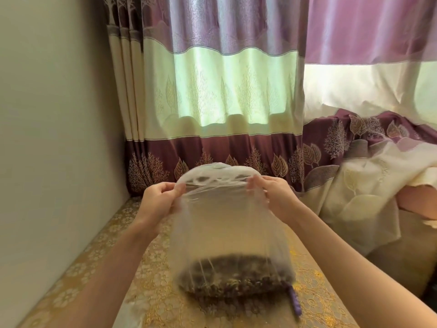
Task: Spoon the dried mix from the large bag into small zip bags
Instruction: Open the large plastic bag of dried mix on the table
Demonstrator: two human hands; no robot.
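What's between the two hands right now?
In the head view, only the stretched top edge of the large clear bag spans between the left hand and the right hand; both pinch it.

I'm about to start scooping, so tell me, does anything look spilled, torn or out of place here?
Nothing looks spilled or torn. Both hands, left hand and right hand, hold the clear plastic bag by its mouth, dark dried mix inside. A purple object pokes out beside it; blur hides what it is.

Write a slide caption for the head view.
Both hands hold a clear bag of dried mix above the table.
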